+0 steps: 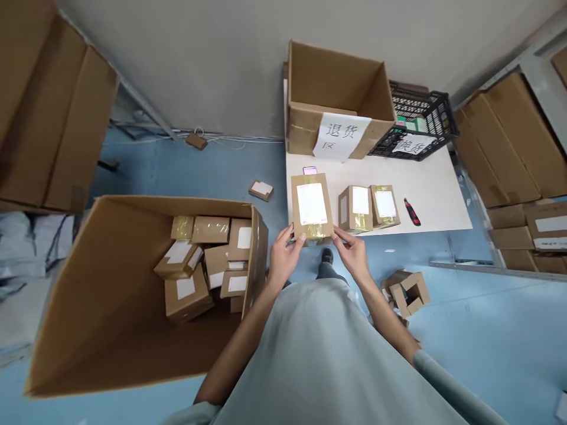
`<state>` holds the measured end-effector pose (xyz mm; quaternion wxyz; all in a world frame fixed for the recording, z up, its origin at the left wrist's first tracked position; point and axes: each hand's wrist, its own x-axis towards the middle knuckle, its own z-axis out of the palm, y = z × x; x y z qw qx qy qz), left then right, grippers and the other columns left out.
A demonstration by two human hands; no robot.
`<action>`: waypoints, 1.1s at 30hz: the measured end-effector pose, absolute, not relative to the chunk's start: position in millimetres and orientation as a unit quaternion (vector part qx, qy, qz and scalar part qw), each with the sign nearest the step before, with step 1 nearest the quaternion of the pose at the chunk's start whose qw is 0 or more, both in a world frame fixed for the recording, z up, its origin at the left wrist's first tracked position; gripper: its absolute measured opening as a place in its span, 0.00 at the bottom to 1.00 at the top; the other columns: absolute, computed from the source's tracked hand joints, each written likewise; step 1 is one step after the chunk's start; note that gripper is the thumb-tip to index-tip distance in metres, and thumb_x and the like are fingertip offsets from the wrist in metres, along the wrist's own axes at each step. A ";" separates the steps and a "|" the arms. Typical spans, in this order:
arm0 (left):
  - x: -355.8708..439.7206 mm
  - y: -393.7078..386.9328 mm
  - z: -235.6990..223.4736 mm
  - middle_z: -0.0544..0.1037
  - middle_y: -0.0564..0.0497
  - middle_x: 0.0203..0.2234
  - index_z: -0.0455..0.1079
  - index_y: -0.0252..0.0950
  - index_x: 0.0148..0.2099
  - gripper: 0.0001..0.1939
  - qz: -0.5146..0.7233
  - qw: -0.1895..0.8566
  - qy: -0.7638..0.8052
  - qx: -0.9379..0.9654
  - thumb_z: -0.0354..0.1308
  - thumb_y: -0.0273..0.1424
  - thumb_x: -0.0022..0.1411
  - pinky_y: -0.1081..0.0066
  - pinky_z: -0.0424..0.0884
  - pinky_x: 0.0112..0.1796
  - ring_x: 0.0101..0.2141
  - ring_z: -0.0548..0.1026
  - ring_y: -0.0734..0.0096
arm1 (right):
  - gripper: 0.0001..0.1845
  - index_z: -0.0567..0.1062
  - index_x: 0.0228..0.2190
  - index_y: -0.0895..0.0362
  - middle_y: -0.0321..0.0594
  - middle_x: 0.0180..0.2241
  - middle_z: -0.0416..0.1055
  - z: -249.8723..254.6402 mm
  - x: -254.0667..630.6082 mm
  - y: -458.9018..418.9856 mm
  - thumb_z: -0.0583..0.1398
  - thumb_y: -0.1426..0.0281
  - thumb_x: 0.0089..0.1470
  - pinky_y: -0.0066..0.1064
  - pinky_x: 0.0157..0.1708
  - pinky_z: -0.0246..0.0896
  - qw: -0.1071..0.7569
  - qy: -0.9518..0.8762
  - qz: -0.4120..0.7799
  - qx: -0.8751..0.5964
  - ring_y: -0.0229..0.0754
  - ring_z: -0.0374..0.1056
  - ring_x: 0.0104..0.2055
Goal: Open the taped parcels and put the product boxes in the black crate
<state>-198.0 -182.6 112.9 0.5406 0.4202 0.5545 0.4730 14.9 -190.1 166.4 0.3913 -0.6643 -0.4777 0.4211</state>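
Observation:
A taped cardboard box (312,203) with a white label on top is at the near left edge of the white table (425,206). My left hand (284,254) grips its near left corner, thumb and fingers closed on the cardboard. At the near right corner my right hand (352,251) pinches the same box. Right of it stand two smaller labelled cartons, a left carton (359,208) and a right carton (384,205). Beyond the held box a phone (310,170) lies partly hidden. A red and black utility knife (411,212) rests farther right.
A large open carton (110,295) with several parcels (188,289) stands at my left. On the table's far side are an open box (305,127) with a paper sign and a black crate (443,118). Opened boxes (410,295) lie on the floor, right; a small parcel (261,189) lies left.

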 end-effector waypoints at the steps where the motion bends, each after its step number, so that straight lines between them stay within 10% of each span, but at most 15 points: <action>1: -181.9 -175.0 105.1 0.79 0.38 0.71 0.79 0.39 0.73 0.37 0.461 0.549 0.552 0.425 0.71 0.56 0.72 0.52 0.85 0.63 0.65 0.83 0.46 | 0.32 0.91 0.57 0.52 0.44 0.64 0.83 153.8 32.3 -188.6 0.68 0.43 0.66 0.56 0.63 0.84 0.392 -0.473 0.422 -0.666 0.64 0.77 0.72; 12: -23.2 -107.3 14.2 0.80 0.34 0.70 0.77 0.34 0.71 0.38 0.369 0.563 0.631 0.385 0.75 0.47 0.66 0.44 0.79 0.68 0.67 0.81 0.39 | 0.21 0.88 0.60 0.54 0.51 0.66 0.83 43.4 206.1 -126.8 0.67 0.62 0.72 0.50 0.67 0.81 0.268 -0.587 0.421 -0.637 0.57 0.80 0.69; 19: 29.1 -99.6 -3.6 0.75 0.36 0.75 0.73 0.39 0.76 0.43 0.338 0.538 0.669 0.385 0.77 0.42 0.62 0.41 0.78 0.69 0.68 0.80 0.38 | 0.33 0.76 0.75 0.51 0.56 0.82 0.61 29.3 320.5 -136.1 0.65 0.70 0.72 0.64 0.79 0.59 0.085 -0.714 0.205 -0.664 0.67 0.54 0.85; 33: 116.0 46.6 -9.3 0.73 0.38 0.76 0.72 0.41 0.78 0.42 0.297 0.596 0.605 0.437 0.72 0.32 0.63 0.42 0.72 0.73 0.71 0.77 0.40 | 0.24 0.84 0.67 0.52 0.54 0.76 0.72 8.9 415.7 -33.1 0.59 0.72 0.77 0.56 0.76 0.66 0.098 -0.645 0.157 -0.741 0.59 0.66 0.80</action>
